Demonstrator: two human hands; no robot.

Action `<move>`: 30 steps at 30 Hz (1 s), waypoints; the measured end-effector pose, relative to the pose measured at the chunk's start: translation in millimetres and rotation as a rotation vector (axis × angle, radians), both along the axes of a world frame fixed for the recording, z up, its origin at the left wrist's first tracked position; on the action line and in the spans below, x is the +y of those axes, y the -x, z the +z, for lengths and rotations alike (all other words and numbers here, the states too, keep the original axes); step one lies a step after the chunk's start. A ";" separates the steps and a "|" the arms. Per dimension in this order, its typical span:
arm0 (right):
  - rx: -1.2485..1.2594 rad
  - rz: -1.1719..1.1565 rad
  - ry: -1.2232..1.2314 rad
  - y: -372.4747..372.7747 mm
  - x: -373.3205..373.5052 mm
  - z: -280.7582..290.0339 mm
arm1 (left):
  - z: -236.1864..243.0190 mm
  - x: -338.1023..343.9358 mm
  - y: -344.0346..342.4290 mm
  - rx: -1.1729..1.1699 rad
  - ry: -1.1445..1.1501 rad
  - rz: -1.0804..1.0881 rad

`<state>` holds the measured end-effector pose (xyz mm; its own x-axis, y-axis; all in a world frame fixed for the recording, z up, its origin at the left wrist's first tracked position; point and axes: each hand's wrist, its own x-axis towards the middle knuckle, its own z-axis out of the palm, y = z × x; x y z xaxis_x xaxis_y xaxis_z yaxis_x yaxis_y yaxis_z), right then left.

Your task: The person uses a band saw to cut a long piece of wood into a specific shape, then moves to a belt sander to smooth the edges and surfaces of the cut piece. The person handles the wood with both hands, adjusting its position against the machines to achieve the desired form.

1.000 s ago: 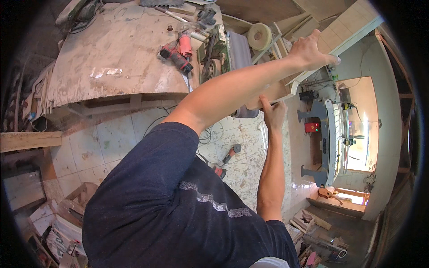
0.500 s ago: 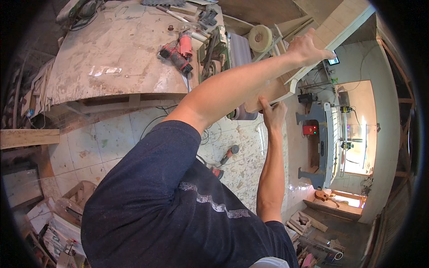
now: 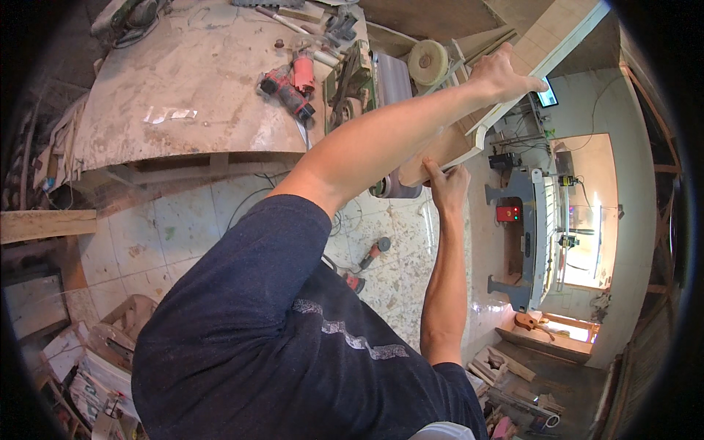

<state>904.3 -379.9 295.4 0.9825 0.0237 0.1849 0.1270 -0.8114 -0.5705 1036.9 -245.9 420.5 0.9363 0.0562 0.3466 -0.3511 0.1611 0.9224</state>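
A long pale wooden workpiece (image 3: 557, 37) runs from the upper right down to a broader, angled end beside a belt sander (image 3: 394, 77). Over its middle lies my left hand (image 3: 501, 77), thumb along the outer edge and fingers wrapped across the top. Lower down, my right hand (image 3: 449, 185) grips the angled end, thumb above and fingers curled beneath. That end lies against or very near the grey sanding belt; my left forearm hides part of the contact, so I cannot tell exactly where they touch.
A dusty workbench (image 3: 198, 73) at the left carries a red cordless drill (image 3: 290, 92) and other tools. A round cream wheel (image 3: 427, 62) stands beyond the sander. Another power tool (image 3: 376, 251) lies on the tiled floor. A grey-framed machine (image 3: 524, 235) stands at the right.
The workpiece and both hands have shifted very slightly to the left. Both hands keep their hold on it.
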 end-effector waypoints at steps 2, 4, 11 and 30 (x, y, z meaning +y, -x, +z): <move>-0.012 0.010 -0.018 -2.1 -2.6 -2.9 | -0.1 0.5 -2.6 0.009 -0.009 -0.013; 0.011 -0.001 -0.037 -3.9 -2.8 -3.9 | 0.3 5.0 -5.7 0.016 -0.027 -0.061; 0.020 -0.018 0.038 -10.4 -4.1 -5.0 | -7.2 2.2 -16.3 0.023 0.014 -0.013; 0.110 -0.017 0.168 -12.3 14.3 17.1 | -20.0 10.2 -40.8 0.129 0.032 0.018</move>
<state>916.5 -365.6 312.5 0.9970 0.0288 0.0712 0.0572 -0.8978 -0.4366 1077.7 -235.7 400.5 0.9718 0.0825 0.2211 -0.2329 0.1857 0.9546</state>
